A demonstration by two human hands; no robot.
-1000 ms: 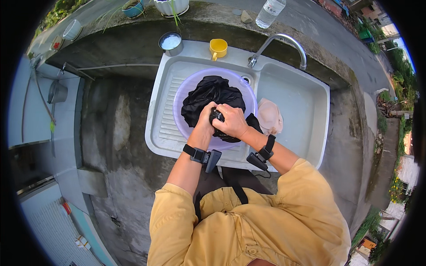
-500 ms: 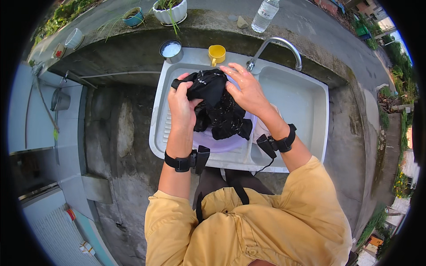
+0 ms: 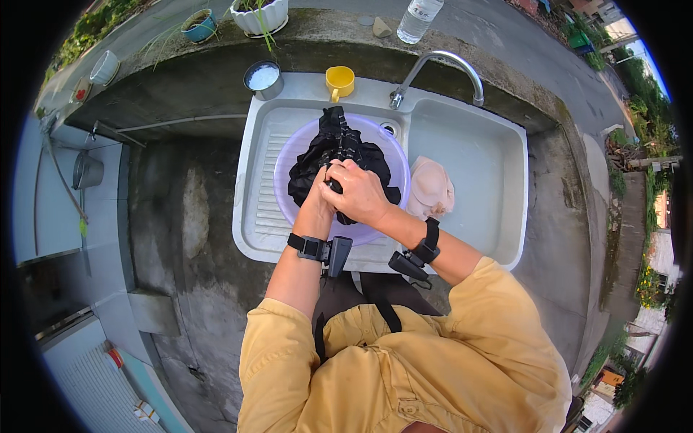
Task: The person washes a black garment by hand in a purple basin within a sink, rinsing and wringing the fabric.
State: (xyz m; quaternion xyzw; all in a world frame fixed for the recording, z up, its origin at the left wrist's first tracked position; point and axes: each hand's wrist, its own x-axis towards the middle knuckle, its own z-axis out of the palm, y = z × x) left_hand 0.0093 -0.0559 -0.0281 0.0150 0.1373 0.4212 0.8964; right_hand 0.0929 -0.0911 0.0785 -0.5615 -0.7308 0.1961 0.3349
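A wet black garment (image 3: 338, 138) lies bunched in a round lavender basin (image 3: 398, 155), with some pale specks on its folds. My left hand (image 3: 322, 193) and my right hand (image 3: 362, 193) meet over the near part of it, fingers closed on the fabric between them. The right hand partly covers the left. The basin stands in the left, ribbed part of a double sink (image 3: 469, 126). Right of the basin, a pale pink cloth (image 3: 432, 189) rests crumpled against the sink's divider, in the right bowl.
Along the sink's back edge are a metal cup (image 3: 268, 90) with white contents, a yellow mug (image 3: 339, 81) and a curved chrome faucet (image 3: 473, 72). A concrete ledge behind holds a water bottle (image 3: 420, 20), a stone (image 3: 382, 27) and potted plants (image 3: 261, 16).
Both hands have come down and together, bringing the raised part of the garment into the basin. More of the basin and the pink cloth shows. The view has shifted slightly.
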